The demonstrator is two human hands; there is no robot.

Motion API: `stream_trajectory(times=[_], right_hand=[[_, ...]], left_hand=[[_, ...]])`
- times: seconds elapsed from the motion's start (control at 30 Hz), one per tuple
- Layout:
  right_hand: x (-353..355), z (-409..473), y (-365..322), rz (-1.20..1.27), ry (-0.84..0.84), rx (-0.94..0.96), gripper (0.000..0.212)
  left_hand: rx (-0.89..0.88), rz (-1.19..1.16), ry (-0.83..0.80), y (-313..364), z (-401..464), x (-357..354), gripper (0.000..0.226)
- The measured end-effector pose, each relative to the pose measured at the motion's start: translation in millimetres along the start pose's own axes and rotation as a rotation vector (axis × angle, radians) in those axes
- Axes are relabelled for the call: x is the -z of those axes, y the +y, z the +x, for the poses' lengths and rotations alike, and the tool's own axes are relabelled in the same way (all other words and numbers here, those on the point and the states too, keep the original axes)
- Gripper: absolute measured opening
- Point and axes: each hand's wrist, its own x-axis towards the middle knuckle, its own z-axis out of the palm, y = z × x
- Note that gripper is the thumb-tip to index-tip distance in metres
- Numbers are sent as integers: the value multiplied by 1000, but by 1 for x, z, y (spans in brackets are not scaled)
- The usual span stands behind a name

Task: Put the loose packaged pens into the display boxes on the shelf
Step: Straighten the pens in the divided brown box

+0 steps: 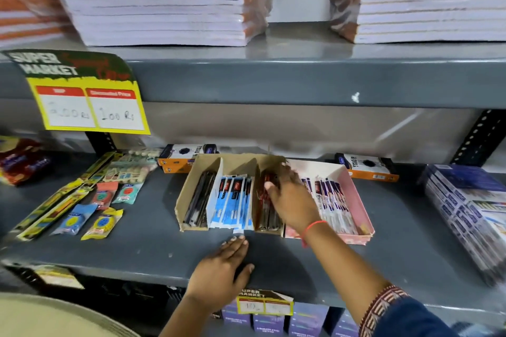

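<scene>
A brown cardboard display box (184, 200) stands mid-shelf with three compartments: dark pens (198, 200) on the left, blue-and-white packaged pens (232, 202) in the middle, red and dark pens (267, 210) on the right. A pink display box (358, 200) beside it holds purple-and-white packaged pens (332, 200). My right hand (293, 200) reaches over the red pens, fingers spread and blurred; whether it grips a pen is unclear. My left hand (221, 273) lies flat on the shelf just in front of the brown box, fingertips near a blue packet end, holding nothing.
Loose packets of erasers and sharpeners (101, 208) and long yellow packs (54, 208) lie at the left. Orange-and-black boxes (367, 167) stand behind the display boxes. A stack of blue packs (471, 208) fills the right. Notebook stacks (164, 0) sit on the upper shelf, with a yellow price sign (90, 107).
</scene>
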Motion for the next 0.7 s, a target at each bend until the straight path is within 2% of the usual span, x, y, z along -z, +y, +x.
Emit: stream_trajectory(times=[0.1,0.17,0.23,0.3,0.4,0.57,0.7], right_hand=[[-17,-20,-50,-34,-5,137,53],[-34,-35,-72,-159,-83,173,45],[-53,-45,-83,-248,-187,194,35],[-73,-46,-82,-314,-282,166,33],[-92,-38,-73,-388,-334,97,37],[-97,-23,-69,-400,-308,81,39],[-94,-13,-75,-333,-177,62,39]], left_hand=[[90,27,29,-27,-15,10,64],[135,61,79,-43,-23,13,74],[153,77,119,-54,-30,12,74],[143,76,148,-57,-31,9,68],[129,48,150,-55,-28,9,49],[88,17,197,-59,-28,8,48],[82,-8,203,-60,-27,8,47]])
